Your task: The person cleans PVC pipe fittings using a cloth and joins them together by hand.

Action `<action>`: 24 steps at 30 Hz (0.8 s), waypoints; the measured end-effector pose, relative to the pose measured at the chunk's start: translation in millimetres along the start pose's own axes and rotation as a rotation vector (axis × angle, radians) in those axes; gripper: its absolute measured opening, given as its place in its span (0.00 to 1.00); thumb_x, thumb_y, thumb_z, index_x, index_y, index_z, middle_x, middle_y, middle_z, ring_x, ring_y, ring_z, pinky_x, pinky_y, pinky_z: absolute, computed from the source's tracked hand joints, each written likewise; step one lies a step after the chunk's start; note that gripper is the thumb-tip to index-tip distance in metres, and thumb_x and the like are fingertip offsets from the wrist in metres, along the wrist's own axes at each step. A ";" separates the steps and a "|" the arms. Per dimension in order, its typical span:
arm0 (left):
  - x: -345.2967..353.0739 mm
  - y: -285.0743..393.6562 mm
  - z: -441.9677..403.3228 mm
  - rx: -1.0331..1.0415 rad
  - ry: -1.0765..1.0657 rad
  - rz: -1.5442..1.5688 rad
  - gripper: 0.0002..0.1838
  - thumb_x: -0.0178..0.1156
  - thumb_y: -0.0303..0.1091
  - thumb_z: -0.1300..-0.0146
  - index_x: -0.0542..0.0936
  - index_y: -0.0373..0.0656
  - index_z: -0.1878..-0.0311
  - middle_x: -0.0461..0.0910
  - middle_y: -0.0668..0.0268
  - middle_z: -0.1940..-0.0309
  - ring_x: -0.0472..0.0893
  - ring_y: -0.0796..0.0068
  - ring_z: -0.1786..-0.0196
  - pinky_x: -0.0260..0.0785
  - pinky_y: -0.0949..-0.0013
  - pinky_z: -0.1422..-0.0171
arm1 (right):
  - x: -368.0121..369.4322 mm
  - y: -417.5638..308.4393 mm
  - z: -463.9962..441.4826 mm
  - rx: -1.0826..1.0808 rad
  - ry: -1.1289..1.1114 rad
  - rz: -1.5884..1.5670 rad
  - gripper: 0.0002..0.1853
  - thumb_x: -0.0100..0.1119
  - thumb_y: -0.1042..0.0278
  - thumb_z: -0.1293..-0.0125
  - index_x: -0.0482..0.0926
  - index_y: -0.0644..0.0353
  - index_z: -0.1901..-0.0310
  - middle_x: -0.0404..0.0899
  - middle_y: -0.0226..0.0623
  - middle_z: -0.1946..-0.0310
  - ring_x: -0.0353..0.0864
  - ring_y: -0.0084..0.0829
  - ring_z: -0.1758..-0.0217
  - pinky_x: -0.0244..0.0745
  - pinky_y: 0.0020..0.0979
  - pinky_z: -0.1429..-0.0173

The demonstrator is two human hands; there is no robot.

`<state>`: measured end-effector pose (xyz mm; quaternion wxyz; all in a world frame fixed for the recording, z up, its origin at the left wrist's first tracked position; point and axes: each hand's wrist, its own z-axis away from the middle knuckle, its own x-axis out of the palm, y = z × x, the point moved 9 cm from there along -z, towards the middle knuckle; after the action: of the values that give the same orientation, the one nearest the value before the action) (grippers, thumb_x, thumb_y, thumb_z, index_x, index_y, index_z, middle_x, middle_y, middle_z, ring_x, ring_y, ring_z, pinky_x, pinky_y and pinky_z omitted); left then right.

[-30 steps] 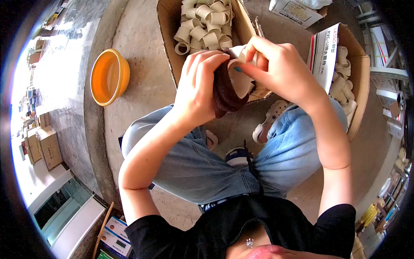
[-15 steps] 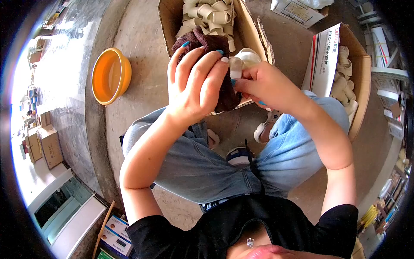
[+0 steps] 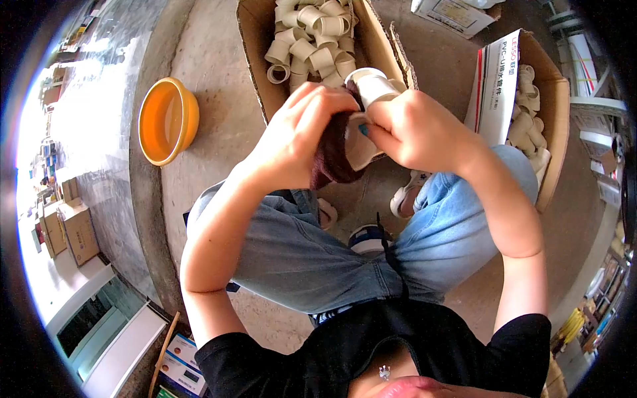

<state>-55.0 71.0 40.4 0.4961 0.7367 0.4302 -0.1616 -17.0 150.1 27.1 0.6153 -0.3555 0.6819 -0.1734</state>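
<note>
A white plastic pipe fitting (image 3: 373,87) is between my two hands, above the near end of an open cardboard box (image 3: 252,63). My right hand (image 3: 424,129) is closed around it, the thumb lying at its near opening. A dark brown cloth (image 3: 338,162) wraps the fitting's left side. My left hand (image 3: 288,136) grips this cloth and presses it against the fitting; its fingertips are hidden behind the cloth. Many cream pipe elbows (image 3: 322,56) lie heaped in the box just beyond my hands.
On the floor to the left stands an orange basin (image 3: 189,126) with some liquid in it. At the right, a second cardboard box (image 3: 557,113) holds more pale fittings (image 3: 527,129). Another carton (image 3: 451,16) stands at the top right. My knees are spread beneath my arms.
My left hand has turned and slid from on top of the cloth to its left side. The fitting has turned, and more of it shows. My right hand has moved slightly right.
</note>
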 end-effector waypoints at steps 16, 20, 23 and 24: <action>-14.3 34.9 6.0 0.070 0.295 -0.793 0.18 0.58 0.35 0.55 0.75 0.42 0.58 0.75 0.65 0.59 0.73 0.65 0.54 0.62 0.53 0.44 | 47.9 35.0 10.2 0.751 -0.272 -0.670 0.14 0.53 0.62 0.37 0.75 0.65 0.73 0.70 0.30 0.88 0.68 0.21 0.92 0.62 0.24 0.88; -7.7 41.5 7.3 0.126 0.294 -0.857 0.17 0.58 0.34 0.56 0.75 0.44 0.59 0.75 0.67 0.60 0.74 0.67 0.55 0.64 0.54 0.44 | 54.2 36.9 8.0 0.669 -0.214 -0.670 0.15 0.55 0.62 0.40 0.76 0.66 0.77 0.72 0.36 0.87 0.71 0.26 0.89 0.66 0.31 0.83; -15.6 33.2 5.3 0.077 0.295 -0.707 0.17 0.57 0.33 0.54 0.75 0.42 0.58 0.75 0.64 0.59 0.74 0.65 0.55 0.64 0.56 0.46 | 39.6 34.4 2.7 0.572 -0.124 -0.520 0.14 0.57 0.64 0.42 0.76 0.66 0.79 0.73 0.37 0.86 0.71 0.26 0.86 0.65 0.31 0.80; -19.3 27.2 5.3 0.079 0.298 -0.604 0.20 0.58 0.34 0.55 0.73 0.41 0.56 0.75 0.62 0.59 0.74 0.62 0.55 0.64 0.57 0.47 | 37.7 33.3 2.1 0.556 -0.105 -0.531 0.13 0.57 0.65 0.42 0.75 0.66 0.80 0.72 0.32 0.86 0.68 0.22 0.87 0.62 0.28 0.81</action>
<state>-43.5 53.5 66.9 0.3285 0.6101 0.6903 -0.2083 -23.7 147.1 -22.8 0.6561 -0.3478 0.4607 -0.4861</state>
